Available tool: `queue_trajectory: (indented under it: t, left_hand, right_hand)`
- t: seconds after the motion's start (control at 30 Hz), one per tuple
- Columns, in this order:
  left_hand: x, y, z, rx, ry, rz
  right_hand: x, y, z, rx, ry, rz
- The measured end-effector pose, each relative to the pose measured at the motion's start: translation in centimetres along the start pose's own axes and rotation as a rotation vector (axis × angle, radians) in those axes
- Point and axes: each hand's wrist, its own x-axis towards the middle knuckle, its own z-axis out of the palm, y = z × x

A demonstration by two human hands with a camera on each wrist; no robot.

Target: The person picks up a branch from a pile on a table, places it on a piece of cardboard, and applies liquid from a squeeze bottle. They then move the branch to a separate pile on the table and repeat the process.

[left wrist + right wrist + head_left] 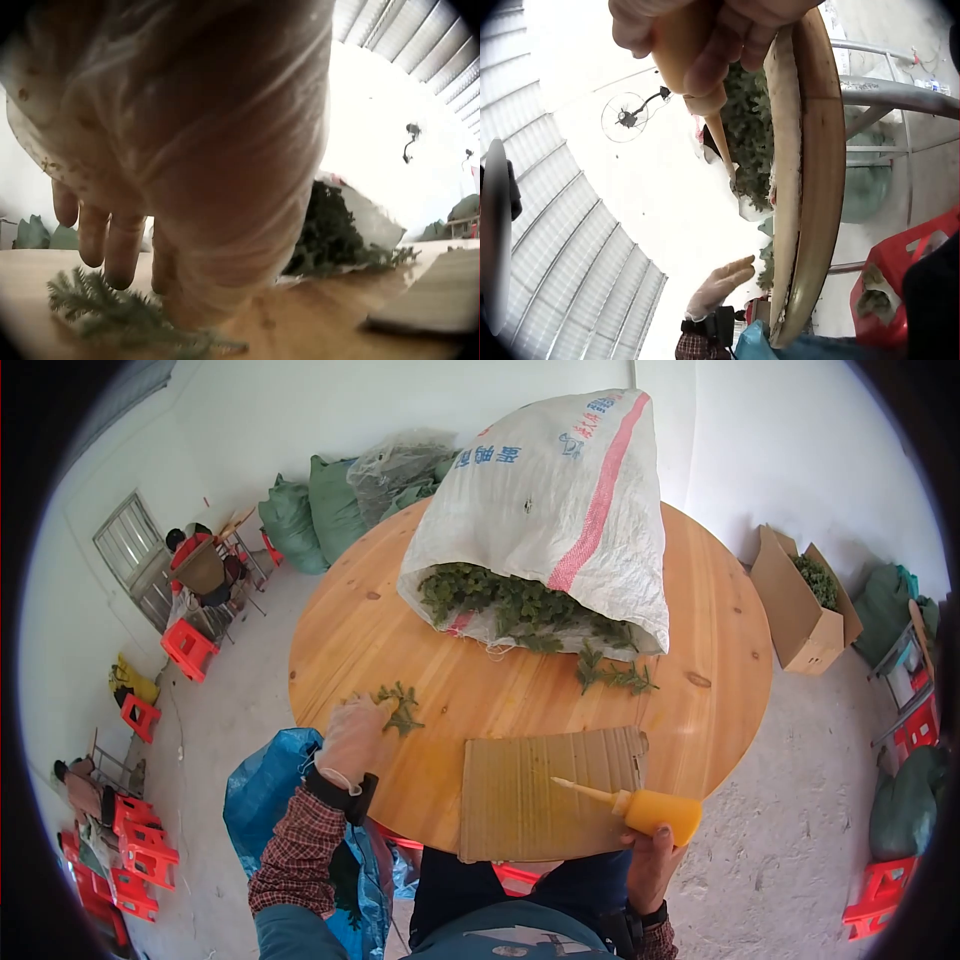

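My left hand (355,735), in a thin clear glove, reaches down to a green artificial sprig (403,710) on the left of the round wooden table (350,630). In the left wrist view its fingers (124,251) point down, rather straight, right at the sprig (112,311), which lies on the wood. My bare right hand (655,862) grips a yellow squeeze bottle (665,815) by its body. The bottle lies tilted, its long nozzle pointing left over a corrugated cardboard sheet (530,800) at the table's near edge.
A white woven sack (540,500) lies on the table, its mouth toward me, full of green sprigs (490,595). Loose sprigs (612,677) lie before it. A blue bag (265,785) hangs at the near left. Red stools (190,650) and a cardboard box (800,610) stand around.
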Motion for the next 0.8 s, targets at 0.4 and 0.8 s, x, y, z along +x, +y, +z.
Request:
queue_trajectory:
  t: [0.4,0.8]
  left_hand:
    - [16.0,10.3,2.5,-0.046,0.345,0.457]
    - [17.1,9.6,2.6,0.005,0.305,0.446]
  right_hand:
    - [0.0,0.3,-0.4,0.03,0.006,-0.006]
    - [0.0,0.1,-0.2,0.007,0.014,0.009]
